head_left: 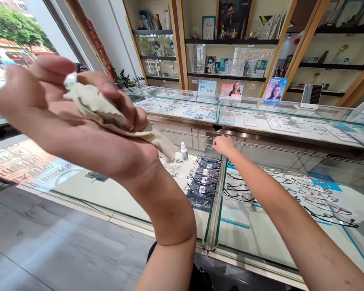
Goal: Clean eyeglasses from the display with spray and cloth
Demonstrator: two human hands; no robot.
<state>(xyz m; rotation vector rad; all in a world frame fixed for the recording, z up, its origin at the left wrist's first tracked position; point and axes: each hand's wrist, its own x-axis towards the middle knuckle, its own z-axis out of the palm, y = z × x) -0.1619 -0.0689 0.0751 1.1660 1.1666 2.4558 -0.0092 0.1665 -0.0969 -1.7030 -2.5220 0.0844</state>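
My left hand [63,117] is raised close to the camera, fingers curled around a beige cleaning cloth [109,115] that drapes down past my wrist. A small white and green object [70,80] sits pinched at my fingertips. My right hand [223,145] reaches far forward over the glass display counter [261,242], its fingers closed on a thin pair of glasses [208,145] resting on the glass. A small white spray bottle [184,151] stands on the counter just left of that hand.
Rows of spectacle frames [204,178] lie inside the counter on dark and white trays. A second glass showcase [261,117] runs behind it, with shelves of pictures and cards on the back wall. Grey floor lies at the lower left.
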